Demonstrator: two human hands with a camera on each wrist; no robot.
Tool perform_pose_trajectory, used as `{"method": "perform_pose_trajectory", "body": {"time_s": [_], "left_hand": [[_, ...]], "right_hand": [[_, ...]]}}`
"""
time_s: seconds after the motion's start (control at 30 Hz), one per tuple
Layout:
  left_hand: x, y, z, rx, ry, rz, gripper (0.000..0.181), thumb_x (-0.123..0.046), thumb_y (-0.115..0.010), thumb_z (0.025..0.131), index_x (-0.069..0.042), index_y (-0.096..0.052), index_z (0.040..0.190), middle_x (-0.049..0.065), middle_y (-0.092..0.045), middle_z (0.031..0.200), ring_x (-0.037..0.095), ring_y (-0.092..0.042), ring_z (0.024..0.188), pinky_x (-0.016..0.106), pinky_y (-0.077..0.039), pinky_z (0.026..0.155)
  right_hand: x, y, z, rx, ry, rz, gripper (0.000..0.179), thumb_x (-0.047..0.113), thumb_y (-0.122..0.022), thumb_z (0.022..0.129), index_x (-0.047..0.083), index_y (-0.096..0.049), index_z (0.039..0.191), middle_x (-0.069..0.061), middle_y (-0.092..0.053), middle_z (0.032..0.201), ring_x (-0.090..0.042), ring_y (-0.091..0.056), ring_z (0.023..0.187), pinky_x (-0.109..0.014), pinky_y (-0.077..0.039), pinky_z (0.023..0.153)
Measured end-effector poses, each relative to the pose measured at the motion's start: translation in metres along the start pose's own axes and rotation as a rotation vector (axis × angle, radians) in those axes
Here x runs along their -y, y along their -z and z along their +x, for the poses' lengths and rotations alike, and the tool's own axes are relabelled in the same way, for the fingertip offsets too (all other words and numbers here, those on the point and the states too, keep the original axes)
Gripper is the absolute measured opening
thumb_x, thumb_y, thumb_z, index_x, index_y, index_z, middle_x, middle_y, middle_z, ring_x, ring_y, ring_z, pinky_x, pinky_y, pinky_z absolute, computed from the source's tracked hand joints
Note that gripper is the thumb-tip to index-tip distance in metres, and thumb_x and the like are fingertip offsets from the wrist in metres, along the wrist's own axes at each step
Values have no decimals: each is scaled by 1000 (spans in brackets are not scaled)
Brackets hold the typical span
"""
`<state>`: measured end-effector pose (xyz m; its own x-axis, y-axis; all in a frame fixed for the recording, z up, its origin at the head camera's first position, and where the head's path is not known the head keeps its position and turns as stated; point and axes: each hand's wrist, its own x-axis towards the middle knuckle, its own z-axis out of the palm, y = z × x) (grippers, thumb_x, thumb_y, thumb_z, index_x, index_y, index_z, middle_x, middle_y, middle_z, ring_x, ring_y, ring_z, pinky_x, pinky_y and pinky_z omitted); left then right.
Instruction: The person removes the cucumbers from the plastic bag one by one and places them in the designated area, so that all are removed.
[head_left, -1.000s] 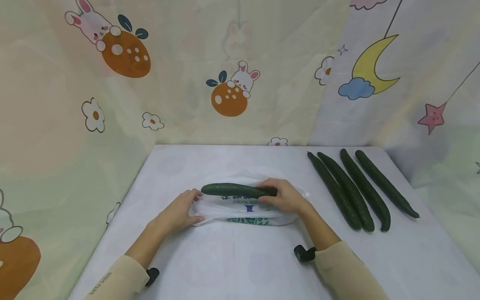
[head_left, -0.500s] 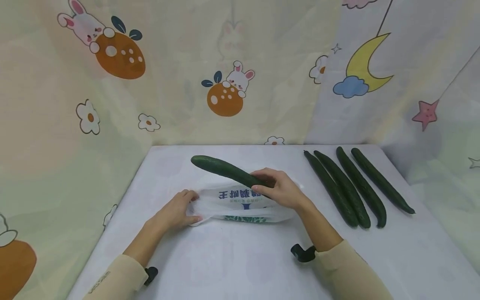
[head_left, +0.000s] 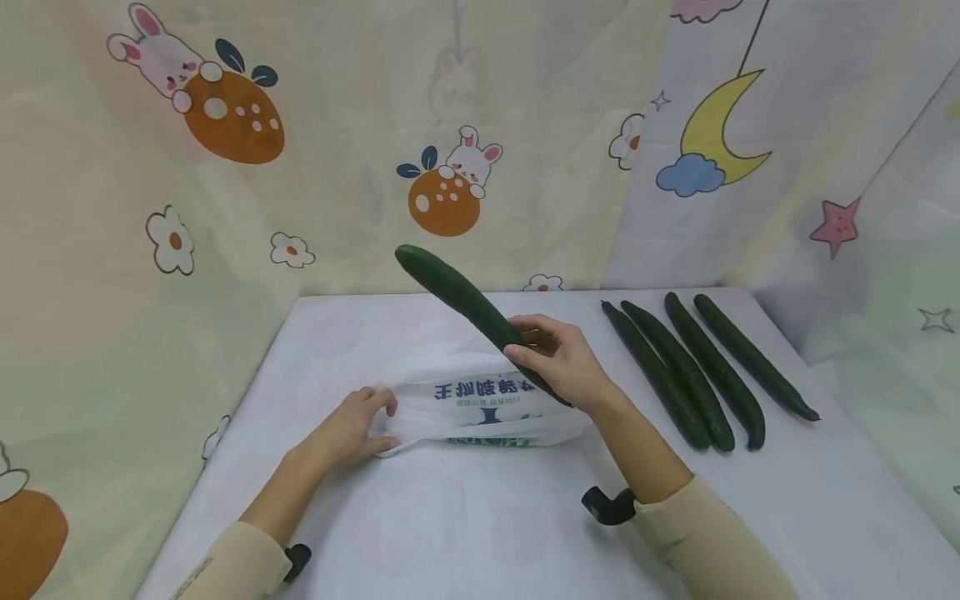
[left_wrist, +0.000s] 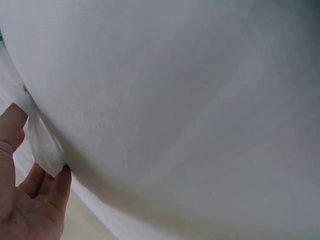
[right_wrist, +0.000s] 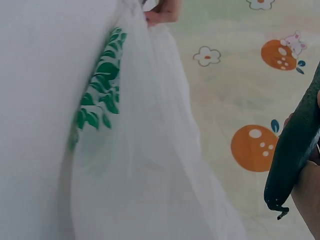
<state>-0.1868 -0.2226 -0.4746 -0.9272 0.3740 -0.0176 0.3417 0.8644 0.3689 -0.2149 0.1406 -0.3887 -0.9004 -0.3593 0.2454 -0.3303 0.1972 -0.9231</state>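
My right hand [head_left: 561,360] holds a long dark green cucumber [head_left: 459,292] near its lower end. It is raised over the table and tilted, its far end pointing up and left. In the right wrist view the cucumber [right_wrist: 295,145] shows its stem tip, and my hand is mostly cut off. Below lies a flat white plastic bag [head_left: 420,410] with blue lettering and green leaf print. At the bag's left end, my left hand [head_left: 351,427] grips its edge with thumb and fingers spread apart. The left wrist view shows bag film [left_wrist: 46,147] against those fingers.
Several more cucumbers [head_left: 712,367] lie side by side, slanted, on the right of the white-covered table [head_left: 450,517]. A patterned cloth backdrop [head_left: 337,167] rises behind the table and along its sides.
The cucumber in my right hand has risen from lying level over the bag to a steep tilt, uncovering the lettering. My left hand has stayed at the bag's left end.
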Motion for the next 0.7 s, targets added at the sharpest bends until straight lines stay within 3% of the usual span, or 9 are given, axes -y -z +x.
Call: {"method": "perform_pose_trajectory", "body": {"time_s": [0.27, 0.47, 0.6, 0.7], "left_hand": [[4, -3, -5, 6, 43, -58, 35, -55, -78, 86, -25, -65, 100, 10, -55, 133, 34, -51, 124, 55, -46, 105], [12, -6, -10, -1, 20, -72, 42, -49, -85, 81, -26, -65, 110, 8, -55, 135, 35, -50, 127, 55, -45, 104], [13, -7, -9, -2, 0, -82, 50, -45, -88, 78, -26, -63, 117, 7, -54, 137, 34, -49, 127, 55, -46, 104], [12, -7, -6, 4, 3, -88, 53, -45, -89, 78, -26, -63, 120, 6, -53, 138, 33, -48, 128, 55, -46, 105]], "right_hand": [[20, 15, -7, -26, 41, -31, 44, 13, -76, 94, 11, -63, 136, -11, -69, 122, -26, -68, 108, -28, -59, 92], [23, 22, -14, -48, 16, -160, 47, 18, -76, 95, 12, -62, 139, -9, -68, 125, -26, -67, 111, -28, -58, 93], [23, 30, -19, -78, -9, -189, 46, 19, -76, 95, 12, -62, 138, -10, -68, 126, -28, -68, 113, -32, -59, 93], [21, 38, -22, -108, -33, -192, 45, 20, -76, 95, 13, -62, 138, -11, -68, 125, -27, -68, 111, -28, -59, 90]]}}
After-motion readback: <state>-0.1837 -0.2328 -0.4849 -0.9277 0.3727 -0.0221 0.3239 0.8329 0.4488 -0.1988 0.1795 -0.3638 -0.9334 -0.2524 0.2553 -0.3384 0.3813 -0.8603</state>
